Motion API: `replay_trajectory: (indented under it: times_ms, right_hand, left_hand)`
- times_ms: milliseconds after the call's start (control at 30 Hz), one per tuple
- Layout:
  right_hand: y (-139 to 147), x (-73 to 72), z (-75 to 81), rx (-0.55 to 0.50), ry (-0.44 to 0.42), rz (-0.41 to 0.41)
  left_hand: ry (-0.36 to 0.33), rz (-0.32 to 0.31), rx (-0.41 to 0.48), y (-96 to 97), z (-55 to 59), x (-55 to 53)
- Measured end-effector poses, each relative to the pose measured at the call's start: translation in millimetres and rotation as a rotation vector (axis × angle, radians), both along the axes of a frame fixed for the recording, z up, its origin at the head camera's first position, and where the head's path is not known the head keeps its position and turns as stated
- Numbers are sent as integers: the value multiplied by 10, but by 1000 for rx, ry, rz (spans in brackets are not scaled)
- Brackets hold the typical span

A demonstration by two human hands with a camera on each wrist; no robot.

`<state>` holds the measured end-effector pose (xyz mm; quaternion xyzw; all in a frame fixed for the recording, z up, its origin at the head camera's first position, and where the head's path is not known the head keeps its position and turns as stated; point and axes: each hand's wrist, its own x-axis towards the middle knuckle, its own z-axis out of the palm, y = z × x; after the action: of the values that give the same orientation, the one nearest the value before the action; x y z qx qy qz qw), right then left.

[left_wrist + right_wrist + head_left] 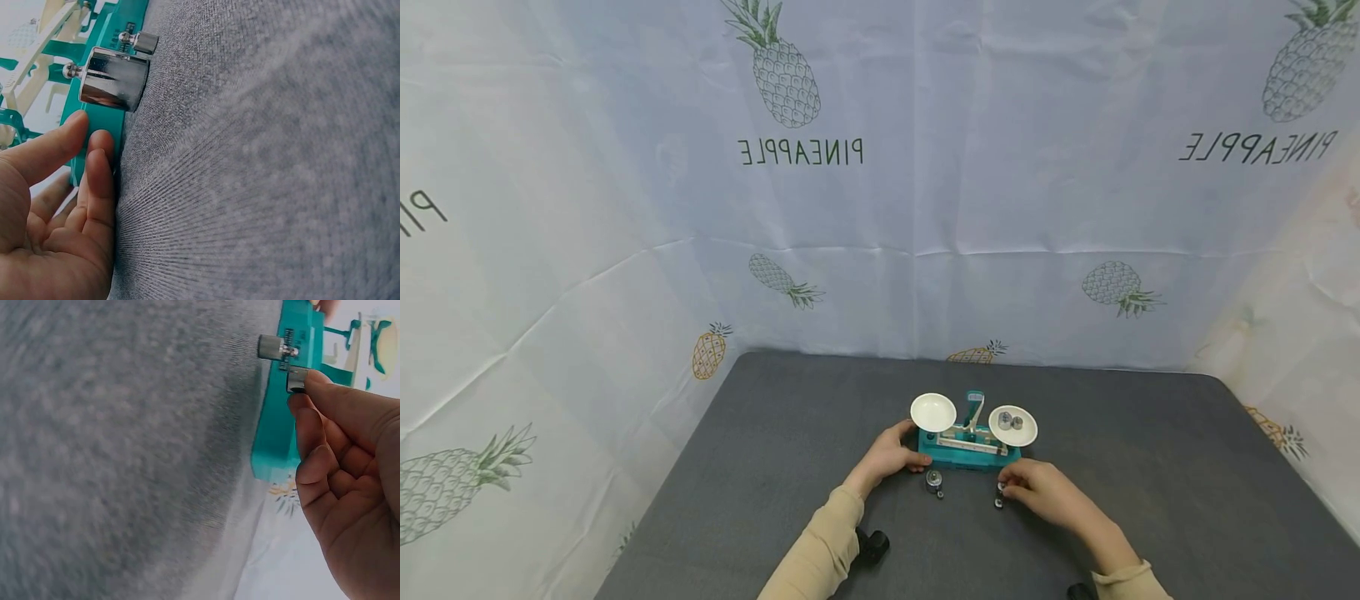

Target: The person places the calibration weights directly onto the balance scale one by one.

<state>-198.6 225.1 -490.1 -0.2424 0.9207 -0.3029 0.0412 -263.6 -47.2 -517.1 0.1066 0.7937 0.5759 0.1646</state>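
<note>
A teal balance scale (967, 457) with two white pans stands on the dark grey table. My left hand (891, 454) holds the left end of its base, thumb at the front; some of its fingers are hidden behind the base. My right hand (1037, 492) pinches a small metal weight (296, 379) between thumb and forefinger, in front of the scale's right end. Another small weight (270, 347) stands on the table beside it. A large cylindrical weight (114, 79) and a tiny weight (940, 495) stand before the scale, near my left hand.
Two weights (1011, 421) sit in the right pan (1028, 434); the left pan (933, 412) holds nothing visible. A pineapple-printed cloth (910, 208) hangs behind and beside the table (1120, 442). Black wrist devices (874, 547) show near the sleeves.
</note>
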Motion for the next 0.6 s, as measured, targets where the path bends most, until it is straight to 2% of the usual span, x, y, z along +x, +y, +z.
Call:
replay_trajectory:
  times_ms: [467, 600]
  right_hand:
    - [69, 127, 318, -45, 73, -21]
    - [88, 137, 388, -89, 137, -48]
  left_hand:
    - [6, 6, -9, 2, 10, 2]
    - [4, 3, -1, -3, 19, 11]
